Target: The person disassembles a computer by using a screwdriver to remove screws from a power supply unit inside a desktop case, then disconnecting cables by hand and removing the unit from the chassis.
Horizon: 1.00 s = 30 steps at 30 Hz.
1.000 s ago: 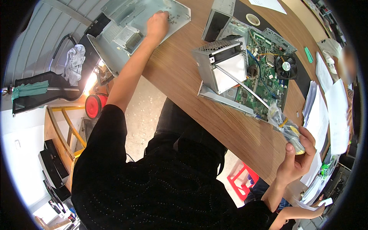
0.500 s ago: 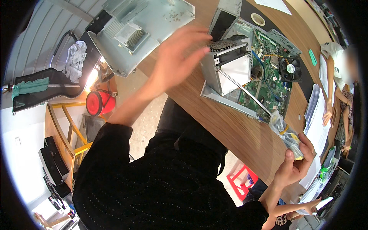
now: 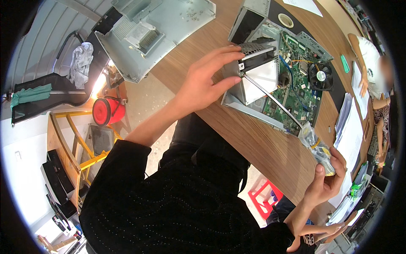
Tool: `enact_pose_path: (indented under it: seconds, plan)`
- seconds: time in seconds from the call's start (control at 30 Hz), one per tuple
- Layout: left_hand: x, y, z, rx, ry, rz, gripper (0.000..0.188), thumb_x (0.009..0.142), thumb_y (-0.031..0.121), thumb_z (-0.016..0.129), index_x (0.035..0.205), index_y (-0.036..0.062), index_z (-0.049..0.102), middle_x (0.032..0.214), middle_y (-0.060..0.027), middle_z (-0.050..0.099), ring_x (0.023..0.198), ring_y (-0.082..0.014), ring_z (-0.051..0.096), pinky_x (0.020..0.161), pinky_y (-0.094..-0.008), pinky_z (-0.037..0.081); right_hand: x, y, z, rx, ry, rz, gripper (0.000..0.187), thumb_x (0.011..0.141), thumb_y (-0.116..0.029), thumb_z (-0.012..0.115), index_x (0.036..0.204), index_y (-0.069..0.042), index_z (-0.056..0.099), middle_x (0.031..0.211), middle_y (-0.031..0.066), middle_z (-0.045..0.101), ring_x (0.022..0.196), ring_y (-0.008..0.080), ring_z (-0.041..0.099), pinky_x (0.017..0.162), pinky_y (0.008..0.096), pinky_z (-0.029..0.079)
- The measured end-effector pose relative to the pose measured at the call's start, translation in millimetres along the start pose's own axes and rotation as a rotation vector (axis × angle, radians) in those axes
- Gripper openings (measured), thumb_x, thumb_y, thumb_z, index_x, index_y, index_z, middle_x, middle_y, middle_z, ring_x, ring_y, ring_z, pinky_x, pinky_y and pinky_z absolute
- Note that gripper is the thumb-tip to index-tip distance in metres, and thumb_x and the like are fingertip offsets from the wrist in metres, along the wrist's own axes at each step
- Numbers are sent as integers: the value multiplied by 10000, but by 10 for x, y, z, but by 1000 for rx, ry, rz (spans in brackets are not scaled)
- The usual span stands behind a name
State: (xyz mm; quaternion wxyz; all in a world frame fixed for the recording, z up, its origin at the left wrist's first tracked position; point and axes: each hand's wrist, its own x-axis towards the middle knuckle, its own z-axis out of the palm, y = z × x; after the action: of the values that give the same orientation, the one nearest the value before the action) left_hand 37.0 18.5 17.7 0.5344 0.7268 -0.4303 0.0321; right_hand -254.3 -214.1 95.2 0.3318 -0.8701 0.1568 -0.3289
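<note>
My right hand is closed around the plastic-wrapped handle of a long-shafted screwdriver. Its tip meets the side of a metal drive cage, next to a small bracket. My left hand grips that cage, with fingers along the upper edge and the thumb beside the screwdriver tip. The cage sits in an opened computer case on the wooden table. Beyond the cage lies a green circuit board with a black fan and a blue cable. The screw under the tip is too small to make out.
A grey metal cover panel with several loose screws lies at the far left. A tape roll, a green tool and stacked papers are on the table. Other people work at the right. A red stool stands below.
My left hand has moved right onto the drive cage, its thumb coming to the screwdriver tip. The right hand and screwdriver have hardly moved. At the right, another person's arm has shifted.
</note>
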Motion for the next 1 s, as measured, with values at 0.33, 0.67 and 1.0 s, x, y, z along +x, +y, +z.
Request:
enact_pose_path:
  seconds: [0.33,0.67,1.0]
  plan:
    - [-10,-3,8,-35,7,1,491,815,36,766,1286,59,631,1380,-146,611,1290,-314,581,1071,-395,453,556,-583,-237,-217,-212,-205,460,855,-182,761,1215,36,576,1174,259,624,1057,331,629,897,428,532]
    - [20,-225,101,-149,-1,72,588,736,109,846,1295,75,665,1384,-120,611,1296,-304,564,1074,-404,456,1291,-1097,-267,-628,-470,-209,470,994,-369,561,1215,45,590,990,163,629,771,196,586,677,336,446]
    - [-19,-266,27,-184,14,66,561,729,116,849,1266,77,691,1369,-119,622,1267,-314,566,1033,-416,466,1453,-1113,-235,-464,-692,-735,459,589,-125,797,1010,-76,620,1013,227,587,799,346,585,626,422,466]
